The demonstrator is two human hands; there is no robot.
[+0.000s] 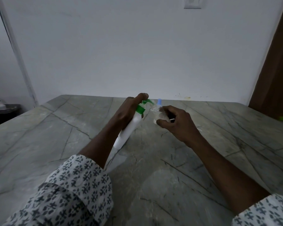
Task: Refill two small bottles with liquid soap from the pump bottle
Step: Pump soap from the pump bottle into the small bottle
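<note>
Left hand (127, 111): pump bottle (131, 128) is gripped, tilted.
Right hand (178, 123): small bottle (158, 114) is pinched.
Technique: mouth best kept under spout (148, 101); pump pressed slowly.

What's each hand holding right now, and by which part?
Left hand grips the pump bottle round its upper body; right hand pinches a small clear bottle by its lower end.

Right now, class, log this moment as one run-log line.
left grip: holds pump bottle, tilted, finger on pump | right grip: holds small bottle at nozzle | both above table
</note>
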